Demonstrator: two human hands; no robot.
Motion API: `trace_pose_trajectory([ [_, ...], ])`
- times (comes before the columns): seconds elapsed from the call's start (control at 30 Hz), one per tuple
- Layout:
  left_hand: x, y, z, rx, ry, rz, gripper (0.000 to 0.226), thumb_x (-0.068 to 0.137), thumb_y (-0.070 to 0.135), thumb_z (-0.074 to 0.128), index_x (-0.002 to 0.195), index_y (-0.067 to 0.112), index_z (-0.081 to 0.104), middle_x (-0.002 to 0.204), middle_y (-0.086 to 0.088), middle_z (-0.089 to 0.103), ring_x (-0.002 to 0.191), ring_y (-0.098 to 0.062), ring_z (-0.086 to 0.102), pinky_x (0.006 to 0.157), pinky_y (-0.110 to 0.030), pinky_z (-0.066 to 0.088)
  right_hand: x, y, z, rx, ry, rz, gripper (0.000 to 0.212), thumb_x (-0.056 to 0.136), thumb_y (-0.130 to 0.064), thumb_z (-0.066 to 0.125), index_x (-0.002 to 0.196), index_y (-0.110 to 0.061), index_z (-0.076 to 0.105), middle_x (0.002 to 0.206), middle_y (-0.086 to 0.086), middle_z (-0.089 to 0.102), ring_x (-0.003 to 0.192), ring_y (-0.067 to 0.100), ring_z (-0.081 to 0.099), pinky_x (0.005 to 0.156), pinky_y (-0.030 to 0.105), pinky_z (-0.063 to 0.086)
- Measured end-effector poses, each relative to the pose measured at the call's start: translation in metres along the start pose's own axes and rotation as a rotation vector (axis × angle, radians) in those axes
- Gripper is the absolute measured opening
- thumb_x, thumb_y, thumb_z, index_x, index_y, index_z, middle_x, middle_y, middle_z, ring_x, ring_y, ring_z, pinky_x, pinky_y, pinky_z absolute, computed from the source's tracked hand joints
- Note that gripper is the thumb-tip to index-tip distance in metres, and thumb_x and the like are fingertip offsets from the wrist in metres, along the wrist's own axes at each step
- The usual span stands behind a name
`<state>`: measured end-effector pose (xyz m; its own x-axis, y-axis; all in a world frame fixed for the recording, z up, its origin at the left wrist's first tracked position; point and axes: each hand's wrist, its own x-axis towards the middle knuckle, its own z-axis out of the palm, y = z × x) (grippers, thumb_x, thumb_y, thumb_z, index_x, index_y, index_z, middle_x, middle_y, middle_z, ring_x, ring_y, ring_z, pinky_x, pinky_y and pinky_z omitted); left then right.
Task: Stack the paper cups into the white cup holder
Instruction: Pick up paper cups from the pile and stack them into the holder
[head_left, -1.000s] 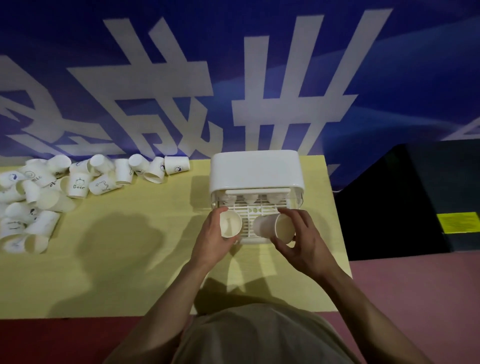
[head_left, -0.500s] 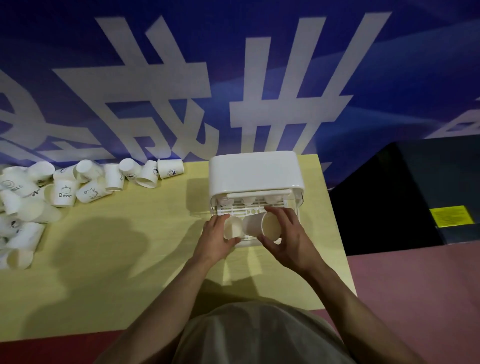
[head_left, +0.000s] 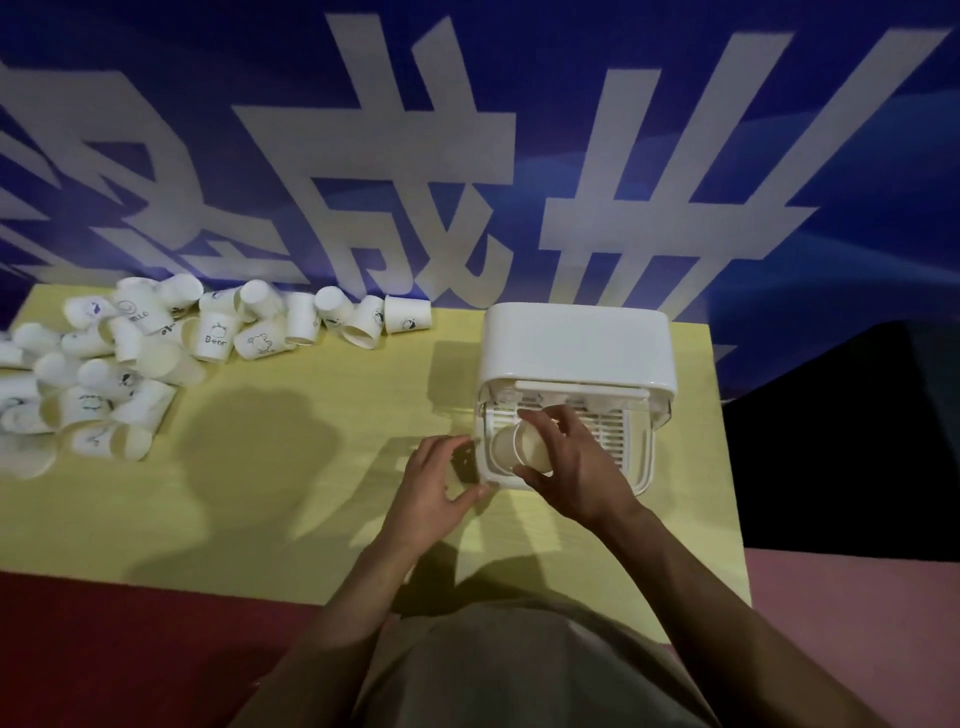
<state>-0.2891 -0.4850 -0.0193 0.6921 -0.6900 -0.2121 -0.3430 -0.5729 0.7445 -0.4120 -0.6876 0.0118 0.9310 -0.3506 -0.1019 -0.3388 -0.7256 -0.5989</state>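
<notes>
Step in hand: loading cups into white plastic box-shaped cup holder (head_left: 575, 343) at table's (head_left: 291, 499) far right corner. Right hand (head_left: 576, 467) gripped nested white paper cups (head_left: 519, 448) over holder's open front tray, mouth toward person. Left hand (head_left: 434, 486) curled loosely, held nothing, just left of holder. Loose printed paper cups (head_left: 156, 358) heaped at far left corner. Next move probably called for seating stack, then fetching more from heap.

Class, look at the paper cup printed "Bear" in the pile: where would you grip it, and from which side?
Grip the Bear cup round its side wall, coming down from above. It appears to stand upside down, base up, with neighbouring cups crowding its sides.
</notes>
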Motion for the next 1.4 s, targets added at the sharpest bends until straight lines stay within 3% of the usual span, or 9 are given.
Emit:
trace_pose_trajectory([
  [0.17, -0.021, -0.005, -0.015, -0.032, 0.057, -0.015, 0.064, 0.085, 0.037, 0.081, 0.142, 0.029, 0.052, 0.133, 0.015, 0.044, 0.125, -0.010, 0.048, 0.083, -0.015, 0.053, 0.009, 0.013, 0.031, -0.076, -0.072, 0.000, 0.080, 0.081, -0.031, 0.086, 0.147, -0.021, 0.042, 0.136, 0.015, 0.052, 0.111, 0.038, 0.061, 0.069, 0.049, 0.060],
  [0.47, -0.050, -0.017, -0.037, -0.066, 0.113, -0.102, 0.066, 0.085, 0.042, 0.080, 0.143, 0.037, 0.049, 0.135, 0.020, 0.043, 0.127, -0.005, 0.046, 0.085, -0.013, 0.048, 0.030, 0.015, 0.048, -0.100, -0.215, 0.041, 0.079, 0.089, -0.041, 0.077, 0.156, -0.021, 0.040, 0.155, 0.013, 0.042, 0.133, 0.036, 0.052, 0.093, 0.048, 0.055],
  [0.6, -0.059, -0.030, -0.049, -0.108, 0.150, -0.135, 0.065, 0.086, 0.041, 0.080, 0.142, 0.039, 0.049, 0.137, 0.019, 0.044, 0.128, -0.002, 0.046, 0.090, -0.020, 0.052, 0.023, 0.001, 0.043, -0.059, -0.131, 0.027, 0.075, 0.086, -0.037, 0.081, 0.150, -0.013, 0.050, 0.153, 0.018, 0.046, 0.134, 0.040, 0.051, 0.096, 0.051, 0.054],
  [0.77, -0.059, -0.060, -0.069, -0.145, 0.169, -0.154, 0.066, 0.086, 0.038, 0.080, 0.144, 0.037, 0.049, 0.137, 0.018, 0.045, 0.129, -0.004, 0.047, 0.091, -0.026, 0.054, 0.030, -0.047, 0.039, -0.010, -0.047, -0.018, 0.065, 0.089, -0.045, 0.076, 0.144, -0.020, 0.054, 0.145, 0.005, 0.053, 0.127, 0.030, 0.057, 0.095, 0.046, 0.056],
  [0.93, -0.046, -0.127, -0.129, -0.127, 0.150, -0.139, 0.065, 0.085, 0.039, 0.080, 0.143, 0.036, 0.050, 0.139, 0.016, 0.045, 0.129, -0.010, 0.047, 0.083, -0.019, 0.050, 0.054, -0.127, 0.071, 0.013, -0.033, -0.013, 0.059, 0.091, -0.046, 0.074, 0.142, -0.021, 0.056, 0.140, 0.000, 0.056, 0.121, 0.023, 0.061, 0.095, 0.039, 0.056],
  [1.07, -0.035, -0.199, -0.210, -0.099, 0.302, -0.174, 0.063, 0.084, 0.032, 0.082, 0.141, 0.029, 0.054, 0.135, 0.011, 0.045, 0.125, -0.014, 0.048, 0.077, -0.017, 0.049, 0.083, -0.188, 0.117, 0.017, -0.077, -0.030, 0.059, 0.092, -0.050, 0.071, 0.141, -0.021, 0.056, 0.139, 0.000, 0.057, 0.122, 0.022, 0.059, 0.098, 0.038, 0.054],
  [1.23, -0.023, -0.293, -0.302, 0.031, 0.485, -0.221, 0.062, 0.080, 0.025, 0.088, 0.135, 0.016, 0.059, 0.128, -0.008, 0.055, 0.116, -0.026, 0.054, 0.073, -0.028, 0.054, 0.131, -0.245, 0.164, 0.023, -0.100, -0.018, 0.058, 0.092, -0.049, 0.070, 0.142, -0.023, 0.055, 0.140, 0.000, 0.056, 0.122, 0.021, 0.059, 0.100, 0.035, 0.053],
  [1.33, -0.022, -0.335, -0.338, 0.086, 0.537, -0.226, 0.061, 0.077, 0.026, 0.089, 0.130, 0.014, 0.060, 0.122, -0.011, 0.059, 0.113, -0.030, 0.056, 0.088, -0.050, 0.055, 0.154, -0.274, 0.183, 0.029, -0.101, -0.029, 0.057, 0.092, -0.047, 0.071, 0.141, -0.022, 0.056, 0.139, 0.001, 0.057, 0.120, 0.021, 0.060, 0.099, 0.035, 0.053],
  [1.4, -0.021, -0.354, -0.351, 0.109, 0.527, -0.238, 0.058, 0.078, 0.028, 0.088, 0.128, 0.014, 0.061, 0.123, -0.010, 0.060, 0.115, -0.032, 0.055, 0.097, -0.051, 0.049, 0.171, -0.289, 0.195, 0.010, -0.126, -0.054, 0.056, 0.093, -0.047, 0.070, 0.141, -0.020, 0.057, 0.138, 0.003, 0.057, 0.119, 0.022, 0.061, 0.098, 0.037, 0.055],
])
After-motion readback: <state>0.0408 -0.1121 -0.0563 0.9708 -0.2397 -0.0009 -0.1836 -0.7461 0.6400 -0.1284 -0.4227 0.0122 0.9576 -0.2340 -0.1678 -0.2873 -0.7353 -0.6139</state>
